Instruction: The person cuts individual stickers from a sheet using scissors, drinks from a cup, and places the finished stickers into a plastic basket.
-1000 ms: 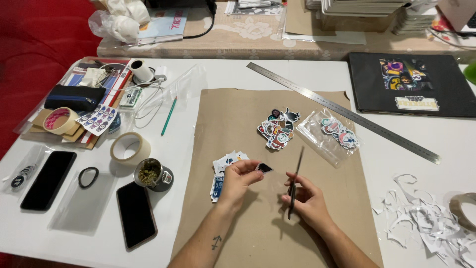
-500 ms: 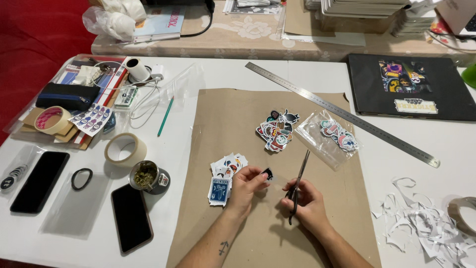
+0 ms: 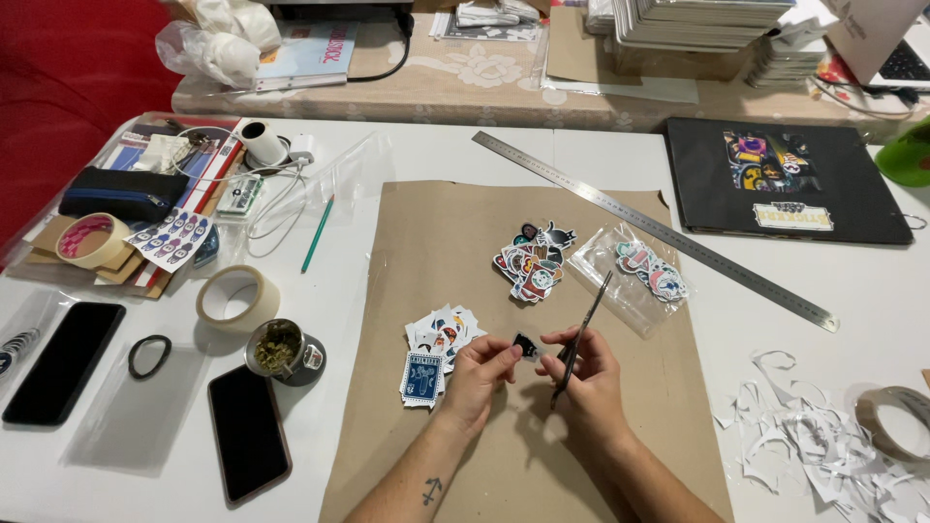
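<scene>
My left hand [image 3: 480, 373] pinches a small dark sticker cut-out [image 3: 524, 346] between thumb and fingers. My right hand [image 3: 587, 370] grips a thin pair of scissors [image 3: 581, 333], blades pointing up and away. Both hands hover over a brown kraft paper sheet [image 3: 436, 232]. Just left of my left hand lies a small pile of stickers [image 3: 434, 349], a blue stamp-like one on top. Beyond the hands sit a heap of cut stickers [image 3: 533, 260] and a clear plastic bag with stickers [image 3: 642, 273].
A long metal ruler [image 3: 659, 230] lies diagonally at the back right, a black album [image 3: 790, 181] behind it. White paper scraps [image 3: 823, 446] and a tape roll [image 3: 896, 422] sit right. Left: tape roll [image 3: 237, 296], metal cup [image 3: 279, 351], two phones [image 3: 248, 431], green pencil [image 3: 317, 233].
The view has shifted slightly. My hands stay close together over the paper; the left hand has turned the small dark cut-out a little toward the scissors.
</scene>
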